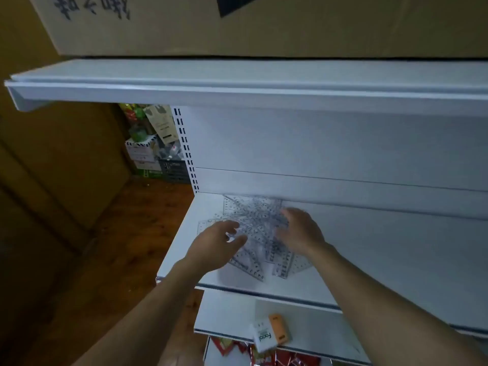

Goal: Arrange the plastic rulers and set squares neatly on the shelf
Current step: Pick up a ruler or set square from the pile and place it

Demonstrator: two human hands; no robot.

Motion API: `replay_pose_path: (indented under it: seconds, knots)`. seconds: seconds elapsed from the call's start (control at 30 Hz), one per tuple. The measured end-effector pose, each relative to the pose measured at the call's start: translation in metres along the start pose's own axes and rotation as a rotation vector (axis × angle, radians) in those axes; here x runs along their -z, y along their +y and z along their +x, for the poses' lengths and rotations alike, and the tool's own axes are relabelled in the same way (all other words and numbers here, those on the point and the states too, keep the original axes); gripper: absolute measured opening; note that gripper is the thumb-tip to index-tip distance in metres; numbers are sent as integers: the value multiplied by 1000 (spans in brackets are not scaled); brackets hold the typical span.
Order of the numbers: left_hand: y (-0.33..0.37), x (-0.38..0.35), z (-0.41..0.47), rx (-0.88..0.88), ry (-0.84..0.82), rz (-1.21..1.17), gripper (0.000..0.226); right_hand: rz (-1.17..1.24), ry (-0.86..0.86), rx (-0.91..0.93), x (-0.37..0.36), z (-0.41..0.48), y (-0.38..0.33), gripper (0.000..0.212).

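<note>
A jumbled pile of clear plastic rulers and set squares point(254, 216) lies on the white metal shelf point(375, 249), between and under both hands. The left hand point(219, 243) hovers open at the pile's left edge, fingers spread. The right hand point(301, 231) rests on its right side, fingers bent down. Whether it grips a ruler cannot be told.

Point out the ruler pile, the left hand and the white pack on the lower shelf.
ruler pile point(254, 216), head view, clear plastic near its middle
left hand point(216, 241), head view, back of the hand
white pack point(264, 337), head view, its lettered face
</note>
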State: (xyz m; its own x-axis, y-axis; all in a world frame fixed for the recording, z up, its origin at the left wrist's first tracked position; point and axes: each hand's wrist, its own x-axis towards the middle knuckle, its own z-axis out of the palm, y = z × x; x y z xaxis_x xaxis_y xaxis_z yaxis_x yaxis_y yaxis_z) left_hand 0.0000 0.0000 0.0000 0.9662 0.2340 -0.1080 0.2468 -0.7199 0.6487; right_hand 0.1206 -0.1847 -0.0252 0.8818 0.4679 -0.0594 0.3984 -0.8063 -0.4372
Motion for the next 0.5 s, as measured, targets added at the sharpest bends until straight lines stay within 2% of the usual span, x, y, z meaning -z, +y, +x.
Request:
replay_pose_path:
  seconds: [0.1, 0.23, 0.37, 0.5]
  knots:
    - [-4, -1, 4, 0, -1, -28, 48, -101, -10, -27, 0, 6, 2, 47]
    - [-10, -3, 9, -13, -4, -73, 46, -188, 57, 2, -5, 8, 5, 24]
    - [-15, -5, 13, -25, -2, -101, 45, -233, 120, 25, -7, 11, 8, 23]
    - [-16, -6, 16, -34, -15, -118, 44, -138, 137, 1, -7, 19, 11, 28]
